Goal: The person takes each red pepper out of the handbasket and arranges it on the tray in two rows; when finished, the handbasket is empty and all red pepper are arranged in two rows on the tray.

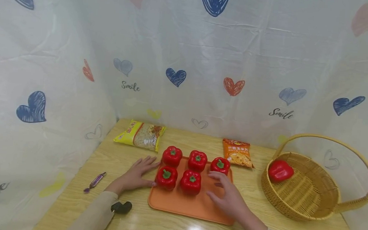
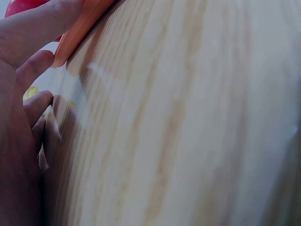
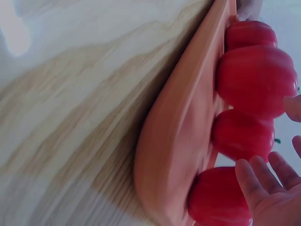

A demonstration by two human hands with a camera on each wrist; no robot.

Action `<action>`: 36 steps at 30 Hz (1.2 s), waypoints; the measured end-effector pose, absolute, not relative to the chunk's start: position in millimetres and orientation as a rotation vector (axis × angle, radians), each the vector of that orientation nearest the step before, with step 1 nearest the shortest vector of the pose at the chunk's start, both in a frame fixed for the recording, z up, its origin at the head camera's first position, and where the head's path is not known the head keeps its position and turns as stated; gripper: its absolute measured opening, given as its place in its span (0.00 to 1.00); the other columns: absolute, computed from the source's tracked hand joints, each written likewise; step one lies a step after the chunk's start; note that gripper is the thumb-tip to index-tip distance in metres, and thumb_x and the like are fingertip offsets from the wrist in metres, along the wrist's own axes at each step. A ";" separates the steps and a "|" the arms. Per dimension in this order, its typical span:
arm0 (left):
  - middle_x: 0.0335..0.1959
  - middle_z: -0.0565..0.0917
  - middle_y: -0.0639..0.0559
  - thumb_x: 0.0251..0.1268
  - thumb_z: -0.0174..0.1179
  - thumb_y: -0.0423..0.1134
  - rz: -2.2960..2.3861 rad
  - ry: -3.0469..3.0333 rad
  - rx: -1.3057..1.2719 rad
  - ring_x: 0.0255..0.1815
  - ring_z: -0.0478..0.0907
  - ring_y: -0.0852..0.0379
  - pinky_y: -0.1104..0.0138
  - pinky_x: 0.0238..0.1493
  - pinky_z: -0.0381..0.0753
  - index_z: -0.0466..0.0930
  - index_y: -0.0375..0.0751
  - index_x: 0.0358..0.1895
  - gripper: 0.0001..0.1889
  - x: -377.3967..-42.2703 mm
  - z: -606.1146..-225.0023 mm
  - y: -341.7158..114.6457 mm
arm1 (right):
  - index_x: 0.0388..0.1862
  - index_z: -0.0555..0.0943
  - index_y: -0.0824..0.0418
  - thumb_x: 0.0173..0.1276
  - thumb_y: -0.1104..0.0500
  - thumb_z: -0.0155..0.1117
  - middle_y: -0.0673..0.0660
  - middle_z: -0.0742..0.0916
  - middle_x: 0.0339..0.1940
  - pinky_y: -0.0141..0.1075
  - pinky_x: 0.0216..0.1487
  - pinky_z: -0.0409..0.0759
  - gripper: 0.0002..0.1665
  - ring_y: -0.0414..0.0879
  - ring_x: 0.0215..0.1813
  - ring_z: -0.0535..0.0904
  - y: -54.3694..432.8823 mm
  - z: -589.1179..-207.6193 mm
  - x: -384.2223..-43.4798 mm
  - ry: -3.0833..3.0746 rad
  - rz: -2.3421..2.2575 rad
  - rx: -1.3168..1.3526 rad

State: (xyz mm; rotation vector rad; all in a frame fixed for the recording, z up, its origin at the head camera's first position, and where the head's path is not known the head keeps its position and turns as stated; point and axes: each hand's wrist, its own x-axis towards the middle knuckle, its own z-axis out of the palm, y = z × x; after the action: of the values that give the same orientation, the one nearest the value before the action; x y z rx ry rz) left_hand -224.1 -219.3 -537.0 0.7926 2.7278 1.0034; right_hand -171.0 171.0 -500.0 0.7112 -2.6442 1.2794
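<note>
Several red bell peppers stand on an orange tray, in a back row and a front row; one is the front middle bell pepper. My left hand lies at the tray's left edge, fingers spread and thumb at the rim; the tray edge shows by it in the left wrist view. Over the tray's right part is my right hand, fingers loosely bent and nothing gripped. Its fingertips overlap the back right bell pepper in the head view. Beside those fingers the right wrist view shows a bell pepper.
A wicker basket with a tall handle stands at the right, holding a red bell pepper. Behind the tray lie a yellow food bag and an orange snack packet. A purple-wrapped candy lies at the left.
</note>
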 end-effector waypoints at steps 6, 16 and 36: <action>0.81 0.58 0.41 0.61 0.68 0.62 0.989 2.726 0.766 0.83 0.43 0.37 0.42 0.79 0.36 0.65 0.48 0.78 0.44 -224.2 -536.5 -220.3 | 0.63 0.76 0.62 0.60 0.66 0.78 0.55 0.82 0.59 0.49 0.54 0.85 0.33 0.56 0.57 0.82 184.9 -497.8 -171.6 -2.651 1.220 0.692; 0.81 0.58 0.42 0.61 0.68 0.62 0.996 2.724 0.766 0.83 0.42 0.37 0.42 0.79 0.36 0.65 0.49 0.78 0.44 -225.1 -537.7 -220.7 | 0.61 0.77 0.60 0.61 0.66 0.77 0.54 0.83 0.58 0.47 0.52 0.86 0.31 0.55 0.56 0.83 213.0 -495.3 -170.3 -2.647 1.105 0.621; 0.81 0.58 0.42 0.61 0.69 0.61 1.011 2.708 0.754 0.83 0.42 0.38 0.42 0.80 0.35 0.65 0.48 0.78 0.44 -224.7 -537.1 -220.3 | 0.61 0.77 0.63 0.62 0.68 0.75 0.56 0.84 0.57 0.33 0.50 0.85 0.29 0.50 0.54 0.81 267.1 -476.1 -168.0 -2.611 0.960 0.535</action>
State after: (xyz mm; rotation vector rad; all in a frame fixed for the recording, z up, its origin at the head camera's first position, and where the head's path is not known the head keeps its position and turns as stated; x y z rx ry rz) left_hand -224.7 -220.3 -537.1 0.7541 2.7082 1.0113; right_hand -168.0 267.1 -476.1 0.5350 -2.6115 0.9598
